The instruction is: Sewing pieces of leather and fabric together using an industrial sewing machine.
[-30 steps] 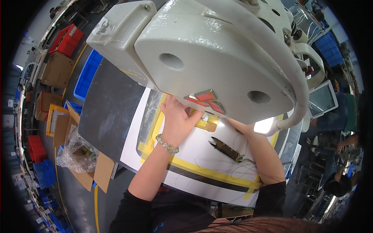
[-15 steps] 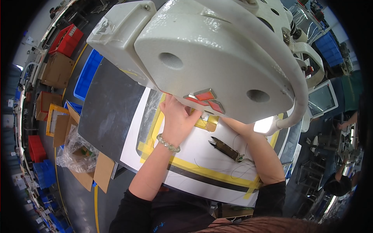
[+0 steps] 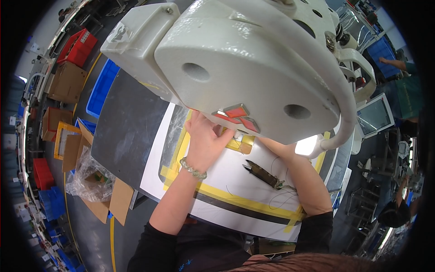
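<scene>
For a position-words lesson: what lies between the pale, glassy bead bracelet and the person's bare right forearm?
In the head view, a dark tool with two pointed tips lies there on the white sheet, thin threads by its other end.

From a distance I look through one wide fisheye worn on the person's head, aimed down at the hands (image 3: pixel 204 138) and tabletop (image 3: pixel 129 118). The white machine head (image 3: pixel 247 81) sits close to the lens, covering the upper middle.
</scene>
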A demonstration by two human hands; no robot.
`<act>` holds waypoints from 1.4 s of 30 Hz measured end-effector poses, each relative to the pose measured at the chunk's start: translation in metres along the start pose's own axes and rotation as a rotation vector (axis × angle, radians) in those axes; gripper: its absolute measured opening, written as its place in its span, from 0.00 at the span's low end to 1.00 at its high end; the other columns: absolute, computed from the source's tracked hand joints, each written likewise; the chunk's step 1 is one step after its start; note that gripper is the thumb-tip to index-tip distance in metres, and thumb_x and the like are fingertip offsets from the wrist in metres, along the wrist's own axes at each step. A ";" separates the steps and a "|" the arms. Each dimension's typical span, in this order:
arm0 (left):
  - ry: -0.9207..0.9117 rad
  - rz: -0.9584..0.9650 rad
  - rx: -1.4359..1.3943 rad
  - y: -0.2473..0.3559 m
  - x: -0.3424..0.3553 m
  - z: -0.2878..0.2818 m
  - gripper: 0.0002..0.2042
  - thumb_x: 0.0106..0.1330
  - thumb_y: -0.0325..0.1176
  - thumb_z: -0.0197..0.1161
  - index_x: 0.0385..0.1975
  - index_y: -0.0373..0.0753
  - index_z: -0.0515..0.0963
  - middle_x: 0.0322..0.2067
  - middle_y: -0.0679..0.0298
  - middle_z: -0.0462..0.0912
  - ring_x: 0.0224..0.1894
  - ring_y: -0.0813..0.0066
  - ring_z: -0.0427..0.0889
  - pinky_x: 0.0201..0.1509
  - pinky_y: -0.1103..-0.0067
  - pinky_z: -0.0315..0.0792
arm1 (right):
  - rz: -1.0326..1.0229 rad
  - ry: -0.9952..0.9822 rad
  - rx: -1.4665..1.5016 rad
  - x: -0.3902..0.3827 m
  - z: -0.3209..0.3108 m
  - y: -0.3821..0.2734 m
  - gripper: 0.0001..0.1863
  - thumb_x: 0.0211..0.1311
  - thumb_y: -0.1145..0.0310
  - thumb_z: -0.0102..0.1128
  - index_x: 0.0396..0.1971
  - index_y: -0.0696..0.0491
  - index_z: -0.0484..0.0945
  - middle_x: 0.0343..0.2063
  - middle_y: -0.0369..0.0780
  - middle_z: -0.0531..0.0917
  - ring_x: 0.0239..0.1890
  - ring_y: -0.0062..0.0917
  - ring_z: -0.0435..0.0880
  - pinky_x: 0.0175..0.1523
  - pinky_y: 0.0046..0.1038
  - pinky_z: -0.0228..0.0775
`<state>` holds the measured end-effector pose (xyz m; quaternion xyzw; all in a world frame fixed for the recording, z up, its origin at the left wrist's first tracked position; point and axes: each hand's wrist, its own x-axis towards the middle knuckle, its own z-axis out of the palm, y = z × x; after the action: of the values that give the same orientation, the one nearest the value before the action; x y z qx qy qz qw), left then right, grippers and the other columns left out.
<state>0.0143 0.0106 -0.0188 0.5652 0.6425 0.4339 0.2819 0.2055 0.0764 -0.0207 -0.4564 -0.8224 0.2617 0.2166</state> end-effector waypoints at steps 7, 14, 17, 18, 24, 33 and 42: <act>-0.009 -0.034 -0.001 0.002 0.000 0.000 0.08 0.49 0.39 0.64 0.23 0.42 0.81 0.36 0.64 0.75 0.51 0.64 0.65 0.49 0.70 0.50 | -0.063 0.105 0.196 0.009 -0.009 -0.023 0.04 0.49 0.74 0.57 0.23 0.59 0.78 0.21 0.48 0.80 0.27 0.42 0.80 0.34 0.35 0.71; -0.027 0.010 0.051 -0.005 0.000 0.000 0.09 0.49 0.40 0.64 0.26 0.43 0.82 0.34 0.63 0.75 0.50 0.63 0.65 0.49 0.69 0.50 | -0.119 0.109 0.180 0.010 -0.010 -0.023 0.04 0.49 0.74 0.57 0.23 0.59 0.78 0.20 0.48 0.80 0.26 0.42 0.79 0.33 0.35 0.70; -0.021 -0.009 0.017 0.001 0.001 0.000 0.10 0.50 0.41 0.63 0.26 0.43 0.82 0.34 0.63 0.75 0.50 0.63 0.65 0.49 0.69 0.50 | -0.101 0.112 0.159 0.011 -0.010 -0.025 0.04 0.49 0.74 0.57 0.23 0.59 0.78 0.20 0.48 0.80 0.26 0.42 0.79 0.33 0.35 0.70; -0.020 -0.026 -0.008 0.003 0.001 0.000 0.10 0.50 0.41 0.63 0.26 0.43 0.82 0.34 0.63 0.75 0.50 0.64 0.65 0.49 0.69 0.50 | -0.102 0.112 0.159 0.010 -0.010 -0.025 0.04 0.49 0.74 0.57 0.23 0.59 0.78 0.20 0.48 0.80 0.26 0.42 0.79 0.33 0.35 0.70; 0.001 -0.030 -0.068 -0.003 0.000 0.003 0.10 0.50 0.41 0.63 0.27 0.43 0.82 0.34 0.63 0.76 0.50 0.64 0.65 0.49 0.70 0.51 | -0.068 0.112 0.160 0.010 -0.007 -0.022 0.05 0.50 0.73 0.58 0.23 0.59 0.78 0.21 0.48 0.80 0.27 0.42 0.80 0.34 0.35 0.71; 0.016 -0.003 -0.038 0.000 0.000 0.003 0.10 0.50 0.40 0.63 0.29 0.45 0.82 0.34 0.64 0.76 0.49 0.63 0.65 0.48 0.70 0.51 | -0.163 0.109 0.133 0.011 -0.006 -0.017 0.03 0.46 0.76 0.57 0.21 0.59 0.78 0.19 0.48 0.79 0.25 0.43 0.79 0.32 0.35 0.70; 0.044 0.008 -0.027 -0.003 0.000 0.007 0.10 0.50 0.39 0.63 0.31 0.46 0.82 0.35 0.66 0.76 0.48 0.63 0.65 0.48 0.70 0.51 | -0.206 0.132 0.234 0.011 -0.008 -0.016 0.05 0.44 0.76 0.57 0.24 0.59 0.78 0.20 0.49 0.79 0.26 0.44 0.79 0.33 0.36 0.71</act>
<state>0.0182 0.0125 -0.0248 0.5544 0.6403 0.4559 0.2734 0.1948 0.0800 -0.0027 -0.3575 -0.8128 0.3016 0.3474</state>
